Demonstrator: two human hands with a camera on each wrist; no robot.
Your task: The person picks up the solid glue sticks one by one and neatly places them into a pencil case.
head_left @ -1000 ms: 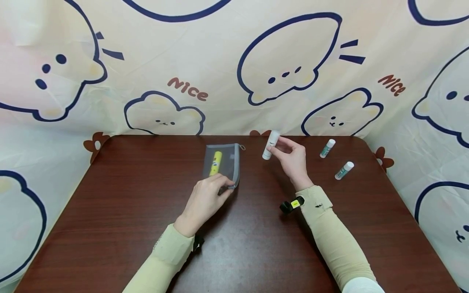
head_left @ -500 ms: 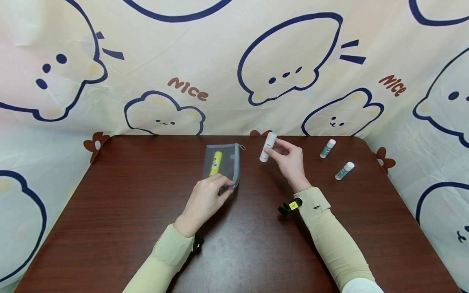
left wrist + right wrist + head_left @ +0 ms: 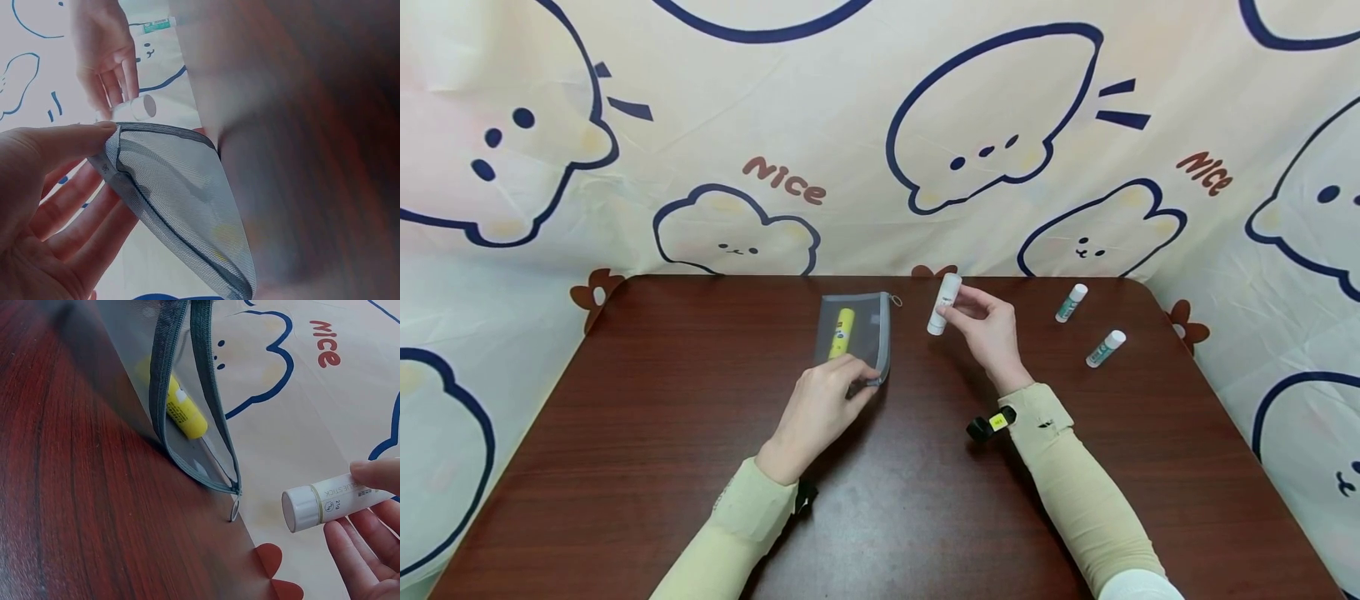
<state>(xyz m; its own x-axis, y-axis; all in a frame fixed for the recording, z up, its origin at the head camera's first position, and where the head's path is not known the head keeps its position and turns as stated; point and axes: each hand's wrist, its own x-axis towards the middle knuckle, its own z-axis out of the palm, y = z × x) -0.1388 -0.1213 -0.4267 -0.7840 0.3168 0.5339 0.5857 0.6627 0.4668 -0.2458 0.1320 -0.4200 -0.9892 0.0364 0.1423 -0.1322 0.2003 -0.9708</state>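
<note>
We see left hand (image 3: 823,400) pinching gaping grey mesh pouch (image 3: 867,330) by rim (image 3: 202,344), yellow tube (image 3: 842,332) inside. Right hand (image 3: 994,335) grips white glue stick (image 3: 943,302) near pouch, above wood tabletop (image 3: 700,375); two green-labelled tubes (image 3: 1105,349) farther right.

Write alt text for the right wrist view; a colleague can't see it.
The right hand holds a white glue stick apart from a gray mesh pouch whose zippered mouth gapes open. A yellow tube lies inside the pouch; a dark wood table fills the left of the view, a cartoon-print sheet the right.
</note>
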